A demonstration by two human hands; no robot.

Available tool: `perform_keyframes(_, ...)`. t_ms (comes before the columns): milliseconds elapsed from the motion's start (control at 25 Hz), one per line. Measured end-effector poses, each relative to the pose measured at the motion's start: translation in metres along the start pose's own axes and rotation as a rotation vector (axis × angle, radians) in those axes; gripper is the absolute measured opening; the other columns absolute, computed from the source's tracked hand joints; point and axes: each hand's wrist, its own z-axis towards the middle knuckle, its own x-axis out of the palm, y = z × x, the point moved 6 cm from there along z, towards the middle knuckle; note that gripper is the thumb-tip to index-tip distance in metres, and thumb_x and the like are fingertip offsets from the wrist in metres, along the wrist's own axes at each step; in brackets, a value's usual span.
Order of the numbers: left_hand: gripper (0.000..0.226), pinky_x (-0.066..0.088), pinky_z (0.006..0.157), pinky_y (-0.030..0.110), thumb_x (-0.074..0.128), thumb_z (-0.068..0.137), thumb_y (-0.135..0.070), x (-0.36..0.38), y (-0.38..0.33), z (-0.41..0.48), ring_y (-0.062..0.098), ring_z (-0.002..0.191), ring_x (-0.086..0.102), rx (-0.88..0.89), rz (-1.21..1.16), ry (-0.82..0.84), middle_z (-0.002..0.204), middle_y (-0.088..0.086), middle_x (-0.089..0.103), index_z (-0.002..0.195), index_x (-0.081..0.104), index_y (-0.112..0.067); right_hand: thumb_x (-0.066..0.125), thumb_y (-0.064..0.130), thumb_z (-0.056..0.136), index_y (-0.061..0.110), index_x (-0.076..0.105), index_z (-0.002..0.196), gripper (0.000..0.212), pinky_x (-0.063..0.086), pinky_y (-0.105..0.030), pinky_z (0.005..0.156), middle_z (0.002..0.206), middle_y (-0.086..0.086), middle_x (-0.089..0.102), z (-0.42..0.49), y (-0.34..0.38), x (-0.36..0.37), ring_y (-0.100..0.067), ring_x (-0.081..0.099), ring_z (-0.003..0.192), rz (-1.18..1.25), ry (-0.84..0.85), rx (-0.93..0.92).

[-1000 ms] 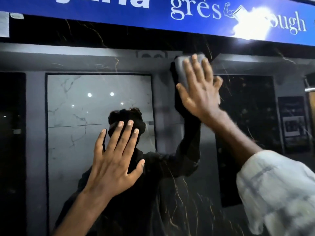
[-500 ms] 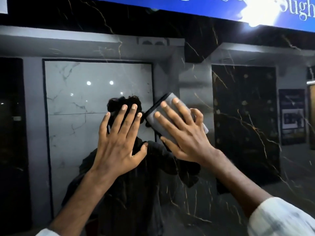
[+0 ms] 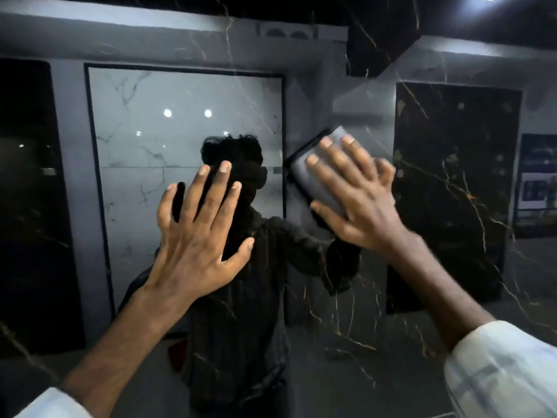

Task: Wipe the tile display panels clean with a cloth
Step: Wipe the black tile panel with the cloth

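Head view of a glossy black marble-veined tile panel (image 3: 452, 342) under wiping. The right hand (image 3: 358, 200), fingers straight and spread, presses one folded grey cloth (image 3: 319, 176) flat against the panel at mid height. A second ago this hand and cloth were high up, near the blue sign; they have since swept down and leftward, so the upper strip appears covered and the lower surface remains. The left hand (image 3: 196, 233), fingers wide and flat, braces on the same panel, roughly where it was. Count: two hands, one cloth, one panel in reach; mirrored panels appear in the reflection.
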Motion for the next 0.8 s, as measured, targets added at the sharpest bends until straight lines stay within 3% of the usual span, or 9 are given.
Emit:
perform_keyframes(80,0.085,0.008,0.123,0.060,0.047,0.094,-0.057,-0.001,0.007,-0.031,0.034,0.159,0.016,-0.030,0.009,0.056,0.172,0.014,0.018,0.160,0.036,-0.006,0.050,0.053,0.103,0.022,0.036,0.162,0.067,0.032,-0.057,0.106,0.171,-0.008,0.026,0.001,-0.009,-0.003,-0.032,0.021,0.158,-0.003,-0.045,0.222)
perform_keyframes(160,0.086,0.008,0.124,0.060,0.047,0.095,-0.058,0.002,0.010,-0.064,0.034,0.159,0.015,-0.052,0.023,0.115,0.173,0.014,0.017,0.162,0.032,-0.006,0.052,0.050,0.102,0.021,0.036,0.162,0.068,0.033,-0.059,0.107,0.171,-0.009,0.025,-0.031,0.037,0.013,-0.034,0.019,0.158,0.038,-0.052,0.251)
perform_keyframes(240,0.088,0.007,0.126,0.061,0.045,0.098,-0.060,0.009,0.011,-0.087,0.034,0.160,0.011,-0.024,0.045,0.168,0.173,0.014,0.013,0.164,0.024,-0.005,0.058,0.046,0.100,0.024,0.041,0.160,0.066,0.033,-0.063,0.109,0.169,-0.007,0.030,-0.070,0.100,0.021,-0.034,0.024,0.158,0.104,0.028,-0.019)
perform_keyframes(320,0.089,0.006,0.127,0.061,0.043,0.100,-0.061,0.014,0.014,-0.094,0.035,0.160,0.010,0.004,0.059,0.173,0.173,0.015,0.012,0.164,0.020,-0.005,0.059,0.047,0.100,0.029,0.045,0.157,0.062,0.032,-0.065,0.109,0.168,-0.003,0.033,-0.075,0.099,0.019,-0.032,0.027,0.157,0.097,0.039,-0.197)
perform_keyframes(440,0.089,0.007,0.127,0.063,0.045,0.101,-0.061,0.015,0.013,-0.092,0.036,0.160,0.011,-0.004,0.060,0.157,0.173,0.016,0.014,0.164,0.020,-0.004,0.057,0.050,0.101,0.026,0.044,0.158,0.063,0.032,-0.063,0.108,0.168,-0.004,0.033,-0.048,0.052,0.011,-0.031,0.026,0.157,0.077,-0.023,0.135)
perform_keyframes(520,0.088,0.008,0.127,0.064,0.046,0.101,-0.060,0.016,0.012,-0.095,0.037,0.160,0.011,-0.016,0.046,0.147,0.173,0.016,0.014,0.164,0.020,-0.004,0.056,0.048,0.101,0.024,0.043,0.159,0.064,0.030,-0.061,0.108,0.169,-0.005,0.031,-0.065,0.072,0.017,-0.032,0.024,0.157,0.086,-0.051,0.236)
perform_keyframes(600,0.088,0.008,0.126,0.065,0.047,0.100,-0.059,0.015,0.011,-0.096,0.037,0.160,0.012,-0.020,0.025,0.139,0.173,0.016,0.014,0.164,0.020,-0.004,0.059,0.045,0.099,0.026,0.045,0.157,0.062,0.027,-0.058,0.110,0.167,-0.004,0.034,-0.097,0.122,0.022,-0.031,0.026,0.156,0.123,0.015,0.007)
perform_keyframes(680,0.088,0.009,0.126,0.065,0.048,0.100,-0.058,0.015,0.011,-0.094,0.038,0.159,0.014,-0.018,0.014,0.128,0.172,0.016,0.015,0.164,0.021,-0.004,0.059,0.046,0.099,0.029,0.049,0.155,0.059,0.024,-0.058,0.111,0.166,-0.002,0.038,-0.102,0.116,0.021,-0.030,0.028,0.156,0.118,0.046,-0.191)
perform_keyframes(800,0.089,0.008,0.126,0.065,0.047,0.100,-0.060,0.017,0.012,-0.095,0.037,0.159,0.013,-0.023,0.036,0.128,0.172,0.016,0.015,0.164,0.021,-0.005,0.059,0.051,0.100,0.027,0.048,0.155,0.062,0.026,-0.057,0.108,0.166,-0.005,0.037,-0.072,0.059,0.014,-0.031,0.027,0.156,0.097,-0.009,0.101)
